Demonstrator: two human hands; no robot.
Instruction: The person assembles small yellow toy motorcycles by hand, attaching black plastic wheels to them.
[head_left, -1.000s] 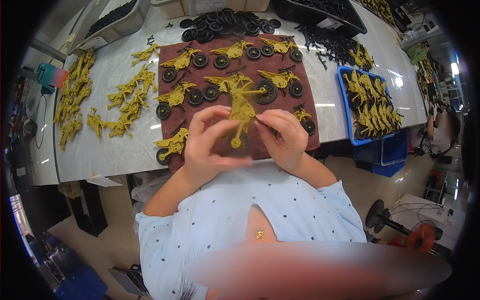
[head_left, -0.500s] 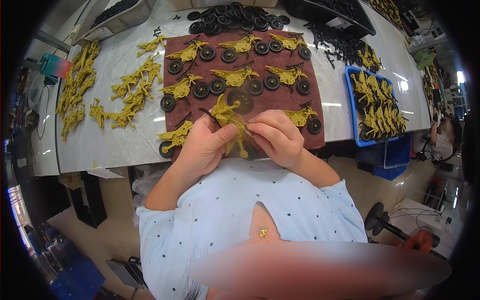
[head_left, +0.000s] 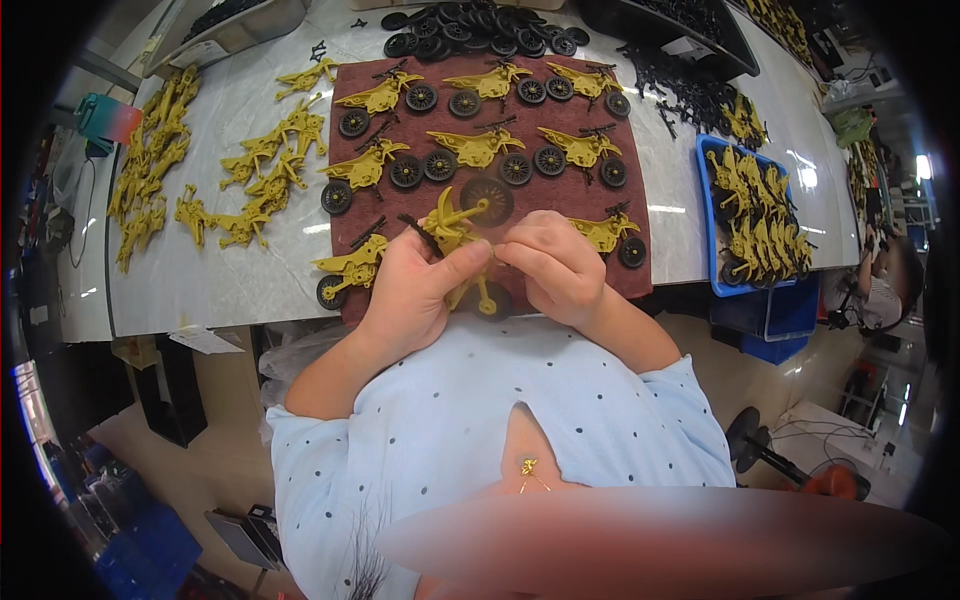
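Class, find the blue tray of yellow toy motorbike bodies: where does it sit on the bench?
In the head view, the blue tray sits at the table's right edge, just right of the maroon mat.

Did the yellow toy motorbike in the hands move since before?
Yes. The yellow toy motorbike has turned and tipped between both hands, staying above the near edge of the dark red mat.

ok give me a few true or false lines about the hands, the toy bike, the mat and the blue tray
1. Both hands, left hand and right hand, hold one yellow toy motorbike. True.
2. The dark red mat holds only loose wheels. False: assembled yellow bikes with black wheels lie on it in rows.
3. The blue tray is on the person's left. False: it is on their right.
4. The black wheels are piled beyond the mat. True.
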